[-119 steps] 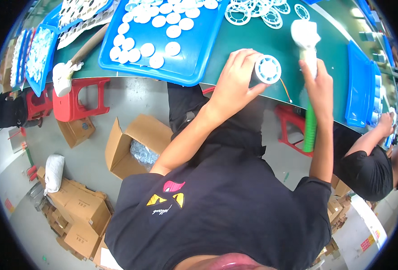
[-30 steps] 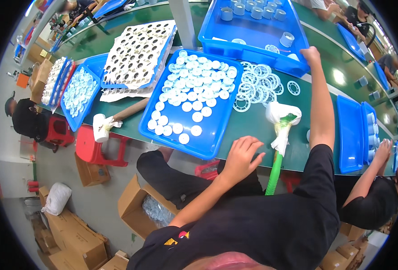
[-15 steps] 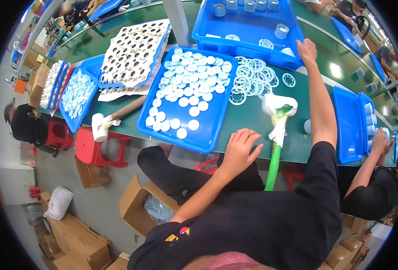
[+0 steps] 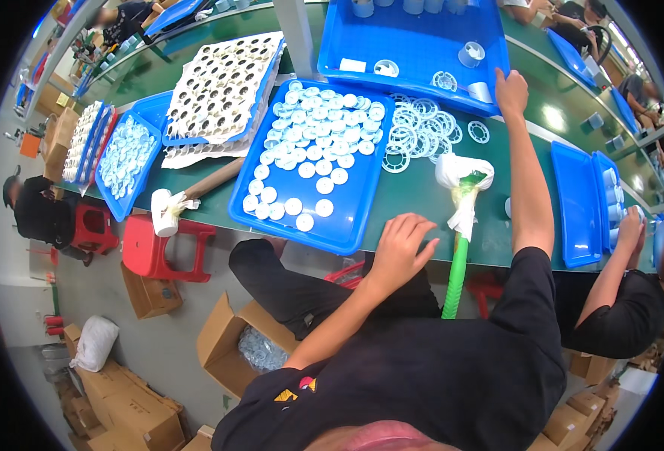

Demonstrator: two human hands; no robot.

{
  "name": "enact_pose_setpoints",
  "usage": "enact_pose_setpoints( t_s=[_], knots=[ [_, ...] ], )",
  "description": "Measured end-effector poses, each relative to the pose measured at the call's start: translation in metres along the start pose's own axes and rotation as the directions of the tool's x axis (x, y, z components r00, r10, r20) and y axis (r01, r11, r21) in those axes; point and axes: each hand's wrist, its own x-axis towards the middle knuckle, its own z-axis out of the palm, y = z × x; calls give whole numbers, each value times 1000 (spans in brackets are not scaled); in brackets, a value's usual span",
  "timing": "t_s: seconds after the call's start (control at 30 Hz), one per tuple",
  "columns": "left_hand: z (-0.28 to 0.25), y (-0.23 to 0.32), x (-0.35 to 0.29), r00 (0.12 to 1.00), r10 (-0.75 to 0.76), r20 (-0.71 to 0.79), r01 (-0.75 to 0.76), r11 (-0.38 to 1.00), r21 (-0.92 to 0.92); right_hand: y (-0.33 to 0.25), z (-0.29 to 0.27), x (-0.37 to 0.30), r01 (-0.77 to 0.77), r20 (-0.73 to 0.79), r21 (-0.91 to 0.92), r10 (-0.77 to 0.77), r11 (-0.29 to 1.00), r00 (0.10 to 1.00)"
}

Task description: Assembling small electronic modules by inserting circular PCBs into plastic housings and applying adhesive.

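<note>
My right hand (image 4: 511, 92) is closed on the right rim of a deep blue bin (image 4: 415, 49) at the far side of the bench. Inside the bin stand several pale grey cups (image 4: 471, 54); one cup (image 4: 480, 92) lies on its side close to that hand. Empty and with its fingers apart, my left hand (image 4: 401, 254) hovers at the near bench edge. Between my hands is a mallet with a white wrapped head (image 4: 465, 175) and a green handle (image 4: 457, 278). Pale slotted rings (image 4: 422, 129) lie heaped in front of the bin.
A shallow blue tray (image 4: 351, 214) holds many small pale discs. Beside it are stacked white moulded trays (image 4: 223, 86), another mallet (image 4: 165, 213) and a smaller blue tray (image 4: 127, 161). At right, a co-worker (image 4: 621, 301) sits by more blue trays (image 4: 578, 218). A red stool (image 4: 155, 248) stands below.
The blue bin has shifted and tipped slightly under my right hand, showing more of its inside. Its near cup and discs sit a little lower in view. My left hand stays almost still.
</note>
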Motion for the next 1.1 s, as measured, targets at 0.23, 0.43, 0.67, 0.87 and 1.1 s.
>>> enact_pose_setpoints(
  t_s=[0.23,0.43,0.67,0.87,1.1],
  knots=[
    [2,0,0,1000,7,-9,-7,1000,22,-4,-2,0,0,21,21,0,1000,1000],
    [3,0,0,1000,8,-15,-7,1000,27,-3,0,3,-26,9,40,26,999,1000],
    [2,0,1,1000,2,-11,-1,999,42,-9,4,21,-28,172,-26,32,999,985],
    [6,4,3,1000,-24,-17,25,999,37,-6,12,40,-39,297,-105,69,994,952],
    [1,1,3,999,-47,-1,47,996,70,-98,7,3,580,226,370,-675,726,702]
  ],
)
